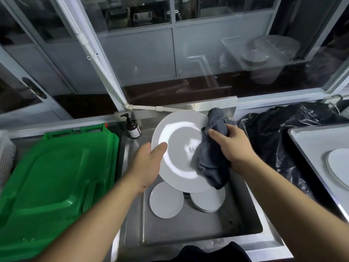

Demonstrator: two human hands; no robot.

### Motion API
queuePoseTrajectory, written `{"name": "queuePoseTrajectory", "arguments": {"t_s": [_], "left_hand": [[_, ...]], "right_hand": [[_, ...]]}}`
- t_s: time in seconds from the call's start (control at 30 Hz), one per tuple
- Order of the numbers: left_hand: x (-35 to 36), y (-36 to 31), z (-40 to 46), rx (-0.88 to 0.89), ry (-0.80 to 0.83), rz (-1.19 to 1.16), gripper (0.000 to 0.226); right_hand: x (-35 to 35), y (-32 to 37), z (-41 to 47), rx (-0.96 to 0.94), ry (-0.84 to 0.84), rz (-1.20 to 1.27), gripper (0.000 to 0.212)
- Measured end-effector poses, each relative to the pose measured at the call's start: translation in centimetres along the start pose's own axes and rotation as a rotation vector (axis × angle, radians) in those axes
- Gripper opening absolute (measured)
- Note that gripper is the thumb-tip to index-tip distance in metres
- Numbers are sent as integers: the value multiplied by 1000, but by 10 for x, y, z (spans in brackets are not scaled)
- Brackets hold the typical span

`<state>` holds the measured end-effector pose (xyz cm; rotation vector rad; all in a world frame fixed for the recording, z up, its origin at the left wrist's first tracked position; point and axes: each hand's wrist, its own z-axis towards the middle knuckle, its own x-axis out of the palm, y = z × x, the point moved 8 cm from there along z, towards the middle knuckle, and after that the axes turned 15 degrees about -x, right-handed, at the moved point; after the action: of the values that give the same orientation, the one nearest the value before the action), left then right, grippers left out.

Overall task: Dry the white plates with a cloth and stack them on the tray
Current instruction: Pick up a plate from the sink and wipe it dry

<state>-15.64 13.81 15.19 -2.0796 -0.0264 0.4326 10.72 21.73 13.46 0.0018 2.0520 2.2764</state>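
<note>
A large white plate (178,148) is held tilted above the steel sink (198,229). My left hand (146,163) grips its left rim, thumb on the face. My right hand (231,146) presses a dark grey cloth (213,154) against the plate's right side. Below, in the sink, a single white plate (166,200) lies flat beside a short stack of plates (208,201). At the right edge a metal tray (309,148) carries one white plate (338,167).
A green plastic bin lid (54,182) covers the left counter. A brown pump bottle (133,127) stands behind the sink. A black plastic bag (279,137) lies between sink and tray. Glass window panels close off the back.
</note>
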Motion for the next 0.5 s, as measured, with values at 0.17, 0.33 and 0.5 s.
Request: {"name": "queuePoseTrajectory", "arguments": {"t_s": [0.17, 0.33, 0.5], "left_hand": [[12, 2, -19, 1, -166, -58, 40], [28, 19, -37, -34, -300, -2, 34], [38, 30, -25, -207, -7, -225, 28]], "right_hand": [[12, -36, -25, 269, -267, 196, 16], [31, -72, -61, 513, -346, 380, 22], [15, -65, -49, 429, -290, 319, 14]]}}
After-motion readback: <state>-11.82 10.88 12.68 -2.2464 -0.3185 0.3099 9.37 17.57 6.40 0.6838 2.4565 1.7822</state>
